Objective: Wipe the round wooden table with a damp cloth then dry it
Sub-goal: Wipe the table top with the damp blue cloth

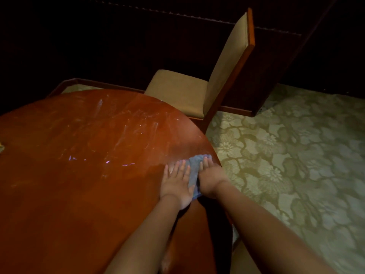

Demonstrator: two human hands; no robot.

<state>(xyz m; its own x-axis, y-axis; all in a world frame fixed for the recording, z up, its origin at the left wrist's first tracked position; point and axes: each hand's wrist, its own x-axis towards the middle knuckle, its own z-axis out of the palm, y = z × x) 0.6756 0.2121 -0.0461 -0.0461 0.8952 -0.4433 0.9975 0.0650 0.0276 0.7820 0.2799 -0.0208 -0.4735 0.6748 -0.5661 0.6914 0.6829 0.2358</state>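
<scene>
The round wooden table [83, 175] fills the left and middle of the view, reddish brown, with shiny wet streaks across its far half. A small blue-grey cloth [194, 171] lies flat near the table's right edge. My left hand [176, 182] presses on the cloth's left side with straight fingers. My right hand [210, 179] presses flat on the cloth's right side, close to the table rim. Most of the cloth is hidden under both palms.
A wooden chair [197, 89] with tan upholstery stands beyond the table's far right edge. Patterned green carpet [296, 155] covers the floor on the right. A second tan seat [243, 260] shows below the table edge. The dark background hides the walls.
</scene>
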